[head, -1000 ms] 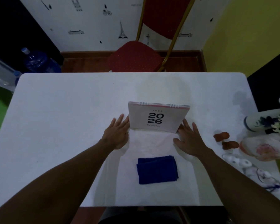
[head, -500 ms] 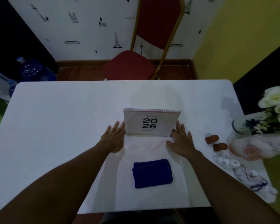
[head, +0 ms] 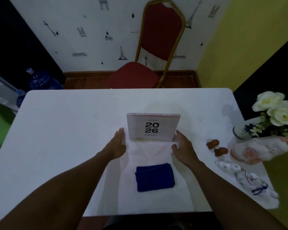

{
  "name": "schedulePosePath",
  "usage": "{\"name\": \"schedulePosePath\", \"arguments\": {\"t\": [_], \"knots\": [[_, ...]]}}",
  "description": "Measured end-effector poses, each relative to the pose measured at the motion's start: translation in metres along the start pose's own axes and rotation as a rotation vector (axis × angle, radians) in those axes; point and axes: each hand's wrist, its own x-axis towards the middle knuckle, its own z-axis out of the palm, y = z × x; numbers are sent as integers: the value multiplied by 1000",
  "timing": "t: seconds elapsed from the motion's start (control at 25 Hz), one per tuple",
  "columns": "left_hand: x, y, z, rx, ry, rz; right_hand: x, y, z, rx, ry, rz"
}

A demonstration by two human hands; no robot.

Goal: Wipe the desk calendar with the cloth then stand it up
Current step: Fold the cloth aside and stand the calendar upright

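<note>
While the desk calendar (head: 153,127) stands upright near the middle of the white surface (head: 65,130), its cover with "2026" facing the camera, both hands sit on either side of it. The left hand (head: 117,145) is open and empty, fingers straight and together, just beside the calendar's left edge; whether it touches the edge cannot be told. The right hand (head: 183,148) is also open and empty, fingers loosely spread, its fingertips at the calendar's lower right corner, and contact there is equally unclear. The folded blue cloth (head: 155,177) lies flat on the surface nearer the person, between the two forearms and apart from the calendar. To the right, near the surface's edge, are two small brown objects (head: 216,147), a vase (head: 241,131) with white flowers (head: 278,108), and pale figurines (head: 256,149). Beyond the far edge stands a red chair (head: 140,75) with a gold frame, and a blue water bottle (head: 38,79) sits on the floor at left
</note>
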Motion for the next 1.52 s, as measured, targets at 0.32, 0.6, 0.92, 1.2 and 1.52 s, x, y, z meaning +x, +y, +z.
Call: {"name": "schedulePosePath", "arguments": {"t": [0.32, 0.6, 0.92, 1.2, 1.52], "knots": [[-11, 41, -16, -306, 210, 180, -4, -51, -11, 220, 176, -59], [2, 78, -13, -437, 214, 244, -5, -60, -26, 348, 273, -8], [44, 180, -1, -425, 88, 304, -1, -33, -103, 461, 421, 122], [81, 260, 33, -424, -47, 306, -5, 13, -144, 580, 566, 216], [106, 277, 54, -413, -79, 280, -11, 35, -147, 586, 516, 257]]}}
